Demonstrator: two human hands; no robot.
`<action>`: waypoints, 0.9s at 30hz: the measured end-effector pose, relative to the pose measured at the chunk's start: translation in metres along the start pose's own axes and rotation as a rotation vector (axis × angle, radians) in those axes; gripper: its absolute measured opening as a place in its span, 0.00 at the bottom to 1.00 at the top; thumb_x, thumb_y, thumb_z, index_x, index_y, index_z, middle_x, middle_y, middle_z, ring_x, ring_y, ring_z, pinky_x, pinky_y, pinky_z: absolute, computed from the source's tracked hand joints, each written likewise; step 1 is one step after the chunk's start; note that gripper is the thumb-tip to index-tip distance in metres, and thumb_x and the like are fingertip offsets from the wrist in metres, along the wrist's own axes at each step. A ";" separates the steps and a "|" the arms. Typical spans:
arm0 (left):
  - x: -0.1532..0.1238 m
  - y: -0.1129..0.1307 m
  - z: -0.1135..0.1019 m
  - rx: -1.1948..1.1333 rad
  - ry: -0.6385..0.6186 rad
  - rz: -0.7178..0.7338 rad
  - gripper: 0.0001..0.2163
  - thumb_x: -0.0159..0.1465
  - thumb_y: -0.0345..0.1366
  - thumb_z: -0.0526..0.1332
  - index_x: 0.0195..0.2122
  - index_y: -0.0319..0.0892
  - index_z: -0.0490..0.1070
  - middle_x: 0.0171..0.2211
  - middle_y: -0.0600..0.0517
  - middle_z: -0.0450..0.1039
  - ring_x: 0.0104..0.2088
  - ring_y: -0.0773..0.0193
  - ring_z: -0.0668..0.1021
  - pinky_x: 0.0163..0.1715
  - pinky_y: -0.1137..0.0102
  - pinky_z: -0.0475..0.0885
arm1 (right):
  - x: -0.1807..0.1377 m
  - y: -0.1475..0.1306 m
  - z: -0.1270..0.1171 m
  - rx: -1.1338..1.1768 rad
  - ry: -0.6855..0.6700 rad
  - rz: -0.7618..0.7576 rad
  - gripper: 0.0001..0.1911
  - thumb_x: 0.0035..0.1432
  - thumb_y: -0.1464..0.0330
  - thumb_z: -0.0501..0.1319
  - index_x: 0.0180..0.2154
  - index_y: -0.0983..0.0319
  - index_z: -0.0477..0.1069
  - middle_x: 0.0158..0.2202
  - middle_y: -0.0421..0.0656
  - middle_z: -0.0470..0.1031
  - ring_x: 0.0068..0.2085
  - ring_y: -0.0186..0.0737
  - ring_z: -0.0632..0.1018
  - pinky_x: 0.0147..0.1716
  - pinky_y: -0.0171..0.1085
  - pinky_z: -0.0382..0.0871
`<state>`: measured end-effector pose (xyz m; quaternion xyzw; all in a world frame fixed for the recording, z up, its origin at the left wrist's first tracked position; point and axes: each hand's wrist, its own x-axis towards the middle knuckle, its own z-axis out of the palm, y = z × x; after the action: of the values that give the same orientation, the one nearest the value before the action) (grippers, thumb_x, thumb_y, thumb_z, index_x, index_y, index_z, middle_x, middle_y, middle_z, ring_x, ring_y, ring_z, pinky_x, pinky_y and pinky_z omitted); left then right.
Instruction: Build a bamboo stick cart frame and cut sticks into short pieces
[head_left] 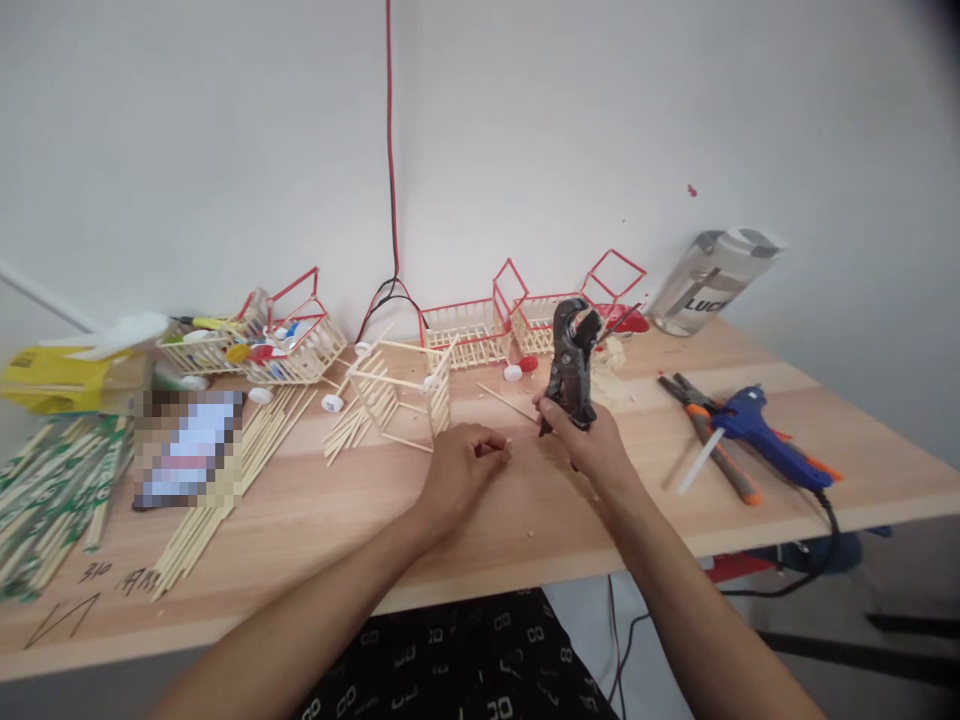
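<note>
R hand [596, 445] gripped round blk hand tool [571, 372], upright over mid bench [510, 555]; L hand [465, 470] curled nearby, can't tell from here if gripping; stick frame [440, 402] just behind, twd back edge.

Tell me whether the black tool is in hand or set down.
The black tool is in hand: the right hand grips its near end.

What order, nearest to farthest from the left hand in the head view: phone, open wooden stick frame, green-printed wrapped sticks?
1. Open wooden stick frame: just beyond the left hand, slightly to its left.
2. Phone: well to the hand's left.
3. Green-printed wrapped sticks: farther left, past the phone.
</note>
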<state>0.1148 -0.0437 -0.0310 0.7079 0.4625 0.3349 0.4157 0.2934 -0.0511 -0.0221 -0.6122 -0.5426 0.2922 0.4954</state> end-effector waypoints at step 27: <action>-0.001 0.021 -0.012 -0.630 -0.327 -0.353 0.06 0.47 0.35 0.69 0.25 0.37 0.77 0.21 0.55 0.72 0.20 0.75 0.65 0.22 0.76 0.57 | -0.018 -0.021 -0.006 -0.085 -0.398 0.023 0.15 0.54 0.57 0.59 0.31 0.63 0.72 0.28 0.43 0.74 0.33 0.40 0.74 0.33 0.37 0.66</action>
<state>0.1126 -0.0458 -0.0071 0.4994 0.3793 0.2665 0.7319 0.2865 -0.0719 -0.0042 -0.5689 -0.6344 0.3900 0.3489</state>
